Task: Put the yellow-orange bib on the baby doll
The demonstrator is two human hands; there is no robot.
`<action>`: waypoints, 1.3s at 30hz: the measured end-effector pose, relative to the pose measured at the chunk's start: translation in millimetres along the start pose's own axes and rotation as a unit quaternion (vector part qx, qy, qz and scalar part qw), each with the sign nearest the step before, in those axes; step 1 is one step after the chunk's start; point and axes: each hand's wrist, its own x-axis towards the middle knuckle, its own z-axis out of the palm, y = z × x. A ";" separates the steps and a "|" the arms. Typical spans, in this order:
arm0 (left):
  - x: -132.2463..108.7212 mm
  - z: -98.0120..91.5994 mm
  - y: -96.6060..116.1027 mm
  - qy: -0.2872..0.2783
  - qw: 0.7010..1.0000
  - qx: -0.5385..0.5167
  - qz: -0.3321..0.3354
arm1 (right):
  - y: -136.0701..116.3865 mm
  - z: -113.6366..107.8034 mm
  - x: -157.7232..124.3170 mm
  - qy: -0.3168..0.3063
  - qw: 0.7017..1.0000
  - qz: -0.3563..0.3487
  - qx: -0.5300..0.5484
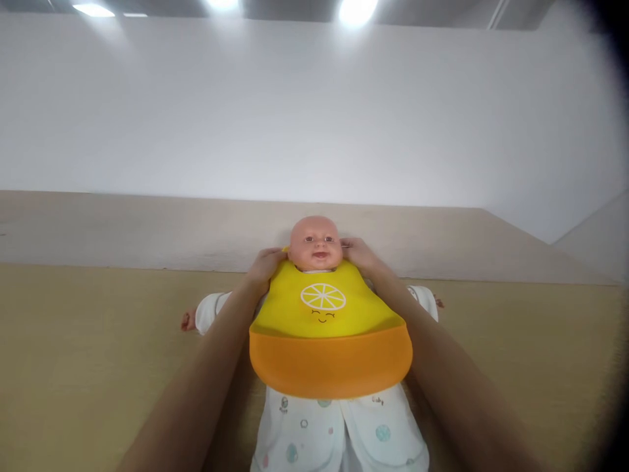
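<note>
A baby doll point(315, 237) in white printed clothes point(339, 432) lies on its back with its arms spread. Over its chest is a yellow bib point(285, 295) bearing a white citrus slice and a smiling face, with an orange catch pocket point(331, 364) at its lower edge. On the left of the doll's neck, my left hand point(268, 265) is closed on the bib's neck strap. My right hand point(360, 254) is closed on the strap at the other side. The fingertips are partly hidden beside the doll's head, and the strap ends behind the neck do not show.
Beneath the doll is a tan tabletop point(88, 354). A paler, greyish strip point(122, 229) runs behind it, in front of a white wall point(246, 111). Lights shine on the ceiling, and a dark blur covers the right edge of the view.
</note>
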 end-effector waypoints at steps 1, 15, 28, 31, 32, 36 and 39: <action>0.9 -0.9 -2.0 0.005 1.000 0.009 -0.001 | 1.6 0.8 -0.6 -0.004 1.000 0.007 0.004; 7.6 -9.9 -7.8 0.043 0.986 0.161 -0.007 | 4.4 3.0 -7.2 0.005 1.000 0.015 -0.021; 11.5 -11.2 -10.5 0.077 0.979 0.185 0.042 | -7.5 -2.0 -30.3 -0.010 0.999 0.040 -0.006; -5.0 -11.6 -7.7 0.121 0.974 0.180 0.064 | -17.0 -7.4 -48.7 0.005 0.999 0.032 0.012; -13.7 -12.1 -6.1 0.132 0.973 0.176 0.071 | -19.2 -9.5 -54.9 0.016 0.999 0.029 0.016; -59.2 -14.3 4.7 0.111 0.978 0.161 0.077 | -21.2 -16.1 -82.1 0.019 0.998 0.029 0.050; -96.3 -13.6 13.9 0.053 0.983 0.161 0.072 | -19.4 -16.3 -106.7 -0.008 0.996 0.026 0.082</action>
